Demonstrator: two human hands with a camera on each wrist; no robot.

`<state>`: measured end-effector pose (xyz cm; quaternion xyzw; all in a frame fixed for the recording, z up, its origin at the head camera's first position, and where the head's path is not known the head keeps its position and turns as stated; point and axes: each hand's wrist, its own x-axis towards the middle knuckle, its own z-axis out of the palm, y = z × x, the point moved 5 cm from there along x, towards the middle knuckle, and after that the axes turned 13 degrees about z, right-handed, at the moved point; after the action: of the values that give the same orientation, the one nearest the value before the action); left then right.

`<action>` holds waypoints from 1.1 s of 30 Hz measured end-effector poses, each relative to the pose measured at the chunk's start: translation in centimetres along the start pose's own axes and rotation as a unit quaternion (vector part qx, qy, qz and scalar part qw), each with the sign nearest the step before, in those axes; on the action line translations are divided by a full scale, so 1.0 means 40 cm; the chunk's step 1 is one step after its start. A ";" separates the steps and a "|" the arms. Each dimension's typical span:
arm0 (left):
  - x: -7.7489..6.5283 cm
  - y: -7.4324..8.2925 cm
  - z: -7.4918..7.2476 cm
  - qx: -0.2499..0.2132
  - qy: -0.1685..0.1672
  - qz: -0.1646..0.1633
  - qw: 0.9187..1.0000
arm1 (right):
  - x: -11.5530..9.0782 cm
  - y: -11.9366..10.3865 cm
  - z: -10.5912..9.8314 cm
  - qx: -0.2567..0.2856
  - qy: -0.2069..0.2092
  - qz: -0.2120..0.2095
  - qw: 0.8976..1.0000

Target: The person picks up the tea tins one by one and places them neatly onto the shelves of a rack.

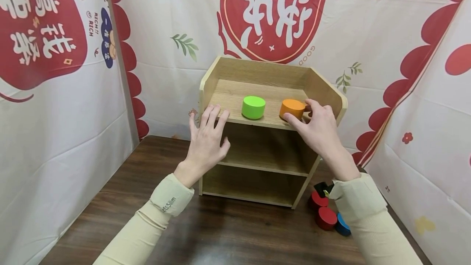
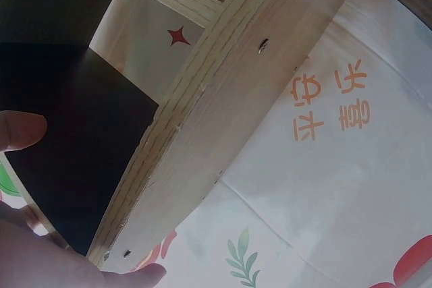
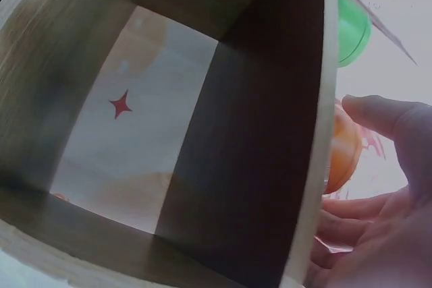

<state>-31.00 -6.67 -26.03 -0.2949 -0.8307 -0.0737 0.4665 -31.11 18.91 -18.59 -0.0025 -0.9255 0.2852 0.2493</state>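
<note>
A small wooden shelf unit (image 1: 265, 170) stands on the table; on its top board sit a green cylinder block (image 1: 253, 108) and, to its right, an orange cylinder block (image 1: 292, 109). My right hand (image 1: 319, 129) holds the orange block at its right side, thumb at the front and fingers behind. In the right wrist view, the orange block (image 3: 345, 152) shows between thumb and fingers. My left hand (image 1: 207, 144) has its fingers spread, fingertips at the top board's left front edge. The left wrist view shows the unit's side panel (image 2: 223, 112) beside that hand.
Two red cylinder blocks (image 1: 326, 218) and a blue one (image 1: 343, 225) lie on the dark wood table (image 1: 228, 232) right of the unit, near my right sleeve. A black item (image 1: 322, 189) is beside them. Printed cloth walls (image 1: 162, 93) enclose the table.
</note>
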 end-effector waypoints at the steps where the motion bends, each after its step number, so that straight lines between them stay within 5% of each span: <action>1: 0.001 0.000 0.000 0.001 0.000 0.001 1.000 | -0.006 -0.001 -0.005 0.004 0.008 -0.005 1.000; 11: -0.003 0.004 -0.003 -0.014 0.001 -0.004 1.000 | -0.113 0.031 -0.055 0.077 0.107 -0.076 0.988; 20: -0.082 0.063 0.005 -0.042 0.002 0.017 0.999 | -0.234 0.219 -0.048 0.097 0.158 -0.053 0.981; 27: -0.164 0.084 0.046 -0.051 -0.028 0.023 0.998 | -0.282 0.400 0.011 0.063 0.123 0.070 0.988; 33: -0.206 0.077 0.076 -0.050 -0.041 0.020 0.998 | -0.303 0.535 0.065 -0.020 0.005 0.108 0.994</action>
<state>-28.28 -6.42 -34.94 -0.3375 -0.8384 -0.0937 0.4177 -24.66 33.70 -37.34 -0.1088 -0.9241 0.2916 0.2218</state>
